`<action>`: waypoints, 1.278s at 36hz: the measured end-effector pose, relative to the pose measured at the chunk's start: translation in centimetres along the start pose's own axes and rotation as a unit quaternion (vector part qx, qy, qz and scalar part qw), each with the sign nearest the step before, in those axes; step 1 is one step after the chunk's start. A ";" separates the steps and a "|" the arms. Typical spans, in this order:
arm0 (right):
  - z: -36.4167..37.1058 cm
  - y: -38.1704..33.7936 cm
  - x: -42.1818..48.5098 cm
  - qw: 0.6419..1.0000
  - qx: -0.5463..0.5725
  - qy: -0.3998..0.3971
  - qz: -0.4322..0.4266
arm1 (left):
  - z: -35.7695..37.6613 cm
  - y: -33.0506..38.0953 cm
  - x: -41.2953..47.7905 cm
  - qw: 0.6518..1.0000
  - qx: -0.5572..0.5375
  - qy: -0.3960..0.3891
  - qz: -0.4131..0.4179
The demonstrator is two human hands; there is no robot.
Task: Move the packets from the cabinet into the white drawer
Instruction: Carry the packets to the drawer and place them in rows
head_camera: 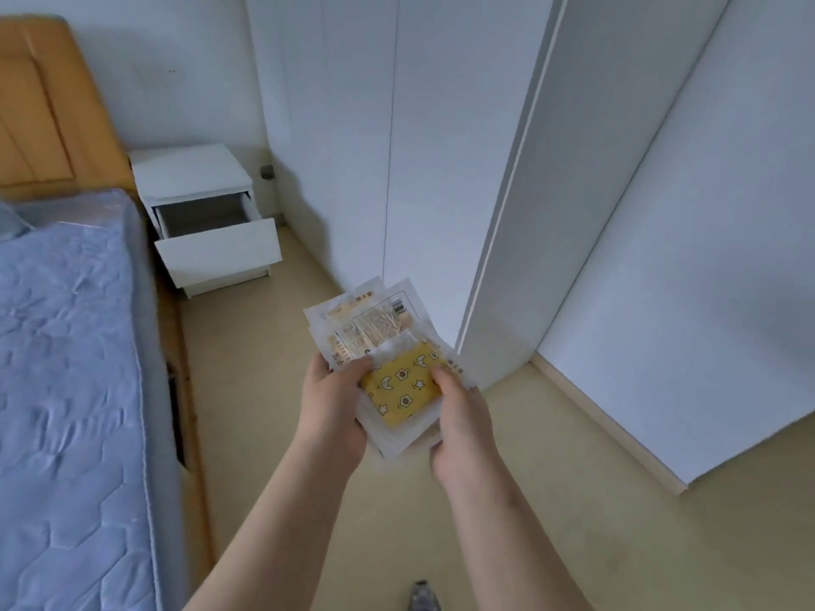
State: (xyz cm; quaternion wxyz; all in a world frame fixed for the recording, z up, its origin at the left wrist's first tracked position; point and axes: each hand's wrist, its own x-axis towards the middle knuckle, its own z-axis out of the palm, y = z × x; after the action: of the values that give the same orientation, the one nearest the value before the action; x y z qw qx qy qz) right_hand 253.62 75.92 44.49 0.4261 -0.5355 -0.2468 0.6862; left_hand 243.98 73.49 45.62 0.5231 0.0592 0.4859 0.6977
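Head view, read from left to right. At far left lies a bed with a blue quilted mattress [66,346] under clear wrapping, backed by an orange padded headboard [44,116] and edged by a wooden frame [189,390]. Just beside the head of the bed stands a white nightstand [194,169]; its white drawer [218,253] is pulled out toward the viewer, with the grey interior exposed. A beige floor [529,500] runs between the bed and the cabinet. At centre, well apart from the drawer and above the floor, the packets [375,328] are held as a loose fanned stack of white sachets with printed labels; the print is too blurred to read. On top of the stack lies a yellow packet [403,390] patterned with moons, stars and flowers. The left hand [335,407] grasps the stack at its left edge, thumb on top and fingers beneath. The right hand [463,425] grasps the right edge, its thumb pressed on the yellow packet. Both forearms reach in from the lower edge. Behind the hands rises the white cabinet [441,147], its two centre doors closed. At right, a tall white panel [683,258] projects toward the viewer; whether it is an open door or a side wall cannot be told. The tip of a grey shoe [423,595] shows at the bottom edge.
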 end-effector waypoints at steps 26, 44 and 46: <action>33.1 -7.4 33.7 0.961 -0.143 -0.210 0.108 | 0.9 18.0 39.8 0.964 -0.123 0.221 0.077; 62.5 -5.1 49.7 0.966 -0.150 -0.183 0.102 | -7.0 37.3 65.6 0.974 -0.091 0.203 0.047; 64.8 -4.3 52.0 0.962 -0.167 -0.187 0.104 | -8.1 38.2 68.4 0.971 -0.090 0.218 0.044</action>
State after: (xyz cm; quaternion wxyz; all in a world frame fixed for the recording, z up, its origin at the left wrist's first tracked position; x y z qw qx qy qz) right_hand 190.49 129.96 40.40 0.2030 -0.4843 -0.3758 0.7636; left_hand 183.03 123.14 40.52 0.3760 -0.1203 0.5206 0.7570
